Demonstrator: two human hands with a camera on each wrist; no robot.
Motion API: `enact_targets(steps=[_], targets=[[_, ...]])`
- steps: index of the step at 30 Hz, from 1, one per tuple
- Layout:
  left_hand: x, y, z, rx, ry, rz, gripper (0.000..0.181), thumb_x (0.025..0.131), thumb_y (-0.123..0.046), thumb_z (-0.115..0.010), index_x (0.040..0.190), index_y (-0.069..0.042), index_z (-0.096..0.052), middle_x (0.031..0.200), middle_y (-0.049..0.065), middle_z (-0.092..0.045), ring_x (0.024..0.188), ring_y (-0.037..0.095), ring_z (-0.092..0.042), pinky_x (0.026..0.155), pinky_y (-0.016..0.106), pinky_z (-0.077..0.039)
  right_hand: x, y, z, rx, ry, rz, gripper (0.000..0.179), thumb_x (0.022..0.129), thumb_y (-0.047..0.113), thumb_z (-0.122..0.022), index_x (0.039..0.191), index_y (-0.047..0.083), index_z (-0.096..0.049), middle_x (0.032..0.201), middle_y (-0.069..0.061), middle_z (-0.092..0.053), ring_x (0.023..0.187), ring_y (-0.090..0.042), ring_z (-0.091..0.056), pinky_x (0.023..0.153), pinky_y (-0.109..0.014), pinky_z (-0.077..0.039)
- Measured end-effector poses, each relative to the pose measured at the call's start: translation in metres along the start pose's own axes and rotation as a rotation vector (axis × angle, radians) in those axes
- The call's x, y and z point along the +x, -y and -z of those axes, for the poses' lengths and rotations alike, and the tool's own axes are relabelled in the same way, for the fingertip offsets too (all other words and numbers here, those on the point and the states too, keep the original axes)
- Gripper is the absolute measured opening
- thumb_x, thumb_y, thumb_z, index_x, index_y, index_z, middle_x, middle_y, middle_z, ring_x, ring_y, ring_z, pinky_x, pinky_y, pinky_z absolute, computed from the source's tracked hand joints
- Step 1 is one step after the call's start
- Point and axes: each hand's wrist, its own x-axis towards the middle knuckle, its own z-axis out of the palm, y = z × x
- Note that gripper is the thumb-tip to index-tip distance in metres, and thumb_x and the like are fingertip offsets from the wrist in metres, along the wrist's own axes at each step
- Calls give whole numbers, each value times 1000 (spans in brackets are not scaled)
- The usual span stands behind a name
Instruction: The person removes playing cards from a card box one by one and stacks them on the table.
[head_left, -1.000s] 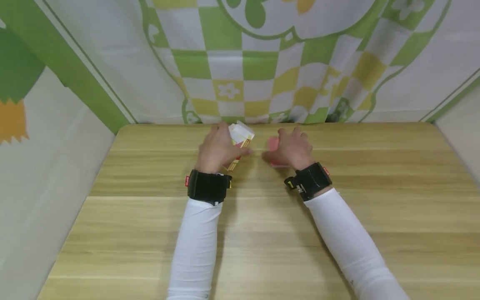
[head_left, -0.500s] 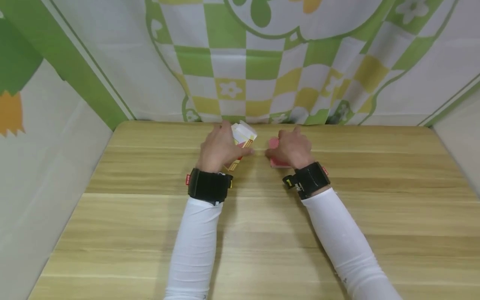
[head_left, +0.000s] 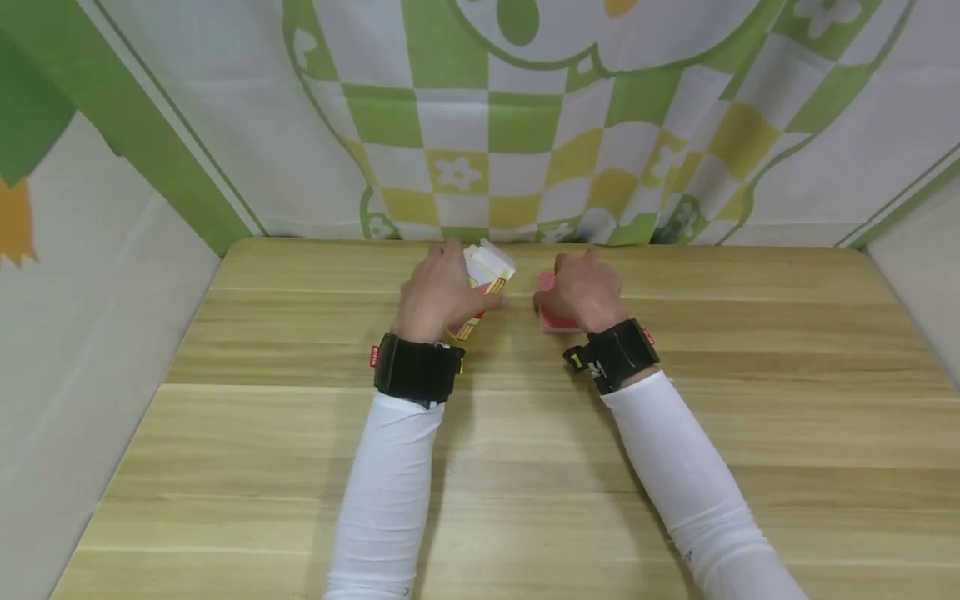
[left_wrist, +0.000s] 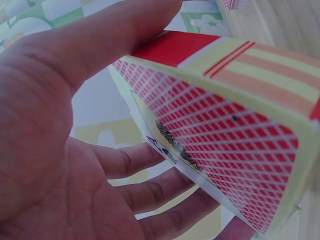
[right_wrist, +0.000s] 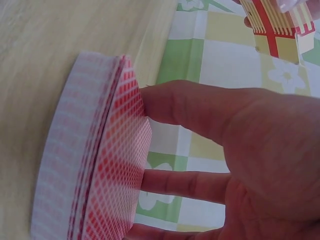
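My left hand [head_left: 435, 292] grips an open playing card box [head_left: 487, 279], which leans at a tilt with its white flap up. In the left wrist view the thumb lies along the red and yellow striped side of the card box [left_wrist: 220, 115], and the fingers curl behind it. Under my right hand [head_left: 588, 287] a deck of cards [head_left: 555, 317] with red patterned backs lies on the table. The right wrist view shows the thumb and fingers bent around the edges of the deck [right_wrist: 115, 160], their tips partly hidden behind it.
The wooden table [head_left: 495, 467] ends at the back against a green, white and yellow checked curtain [head_left: 517, 158]. A white wall [head_left: 97, 333] rises at the left. Each wrist wears a black strap [head_left: 415, 369].
Both hands keep almost the same places. The right hand, slightly blurred a second ago, now sits still over the deck. The head view has shifted slightly.
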Motion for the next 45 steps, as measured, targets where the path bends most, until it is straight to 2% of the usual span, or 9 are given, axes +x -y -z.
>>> enact_targets(steps=[11, 16, 19, 21, 24, 27, 32, 37, 45], targets=[[-1, -1, -1, 13, 10, -7, 86, 62, -61, -71, 120, -5, -41, 100, 6, -45, 85, 25, -49, 66, 40, -43, 2, 0, -2, -9, -4, -14, 51, 70, 51, -60, 103, 13, -58, 104, -18, -44, 79, -34, -52, 62, -48, -42], [0, -1, -1, 11, 10, -12, 87, 62, -60, -71, 122, -5, -40, 101, 7, -46, 86, 25, -49, 66, 41, -43, 0, -3, 1, 14, 23, 8, 67, 71, 58, -59, 118, 12, -53, 116, -23, -43, 93, -40, -52, 70, -50, -42], [0, -2, -2, 8, 12, -13, 88, 62, -60, -72, 122, -5, -40, 101, 7, -45, 86, 25, -48, 67, 41, -42, -1, -11, 8, 49, 50, 102, 80, 71, 58, -62, 133, 12, -44, 129, -23, -39, 111, -41, -45, 81, -51, -41], [0, -2, -2, 9, 13, -14, 87, 62, -60, -71, 122, -5, -39, 101, 7, -45, 86, 25, -48, 67, 41, -42, -1, -18, 13, 38, 69, 209, 84, 69, 51, -67, 139, 15, -37, 136, -20, -35, 120, -40, -37, 87, -51, -38], [0, -2, -2, 16, 13, -16, 88, 62, -60, -71, 123, -5, -39, 103, 8, -46, 88, 26, -49, 70, 43, -43, 0, -26, 18, 6, 93, 361, 88, 63, 40, -75, 140, 25, -35, 139, -11, -34, 127, -37, -28, 91, -56, -31], [0, -2, -2, 24, 18, -15, 92, 62, -62, -70, 126, -4, -38, 110, 10, -47, 94, 28, -49, 74, 46, -43, 0, -29, 18, -29, 137, 436, 94, 56, 34, -80, 139, 35, -35, 139, -5, -33, 129, -33, -24, 90, -58, -29], [0, -2, -2, 29, 33, -9, 96, 63, -63, -69, 131, -4, -35, 116, 12, -46, 98, 29, -49, 77, 46, -43, 2, -28, 12, -38, 177, 473, 101, 48, 26, -82, 138, 36, -35, 137, -2, -35, 128, -30, -24, 92, -56, -28], [0, -2, -1, 28, 45, -5, 96, 63, -62, -69, 131, -4, -35, 112, 11, -46, 92, 27, -48, 74, 44, -43, 5, -28, 9, -58, 171, 488, 107, 48, 24, -83, 141, 33, -30, 138, -2, -34, 130, -31, -22, 97, -58, -22], [1, -2, -2, 47, 51, -15, 93, 63, -62, -70, 129, -3, -37, 111, 11, -47, 92, 26, -48, 74, 44, -43, 6, -29, 9, -43, 164, 492, 108, 51, 19, -81, 143, 31, -25, 138, -4, -35, 129, -30, -26, 96, -60, -22]])
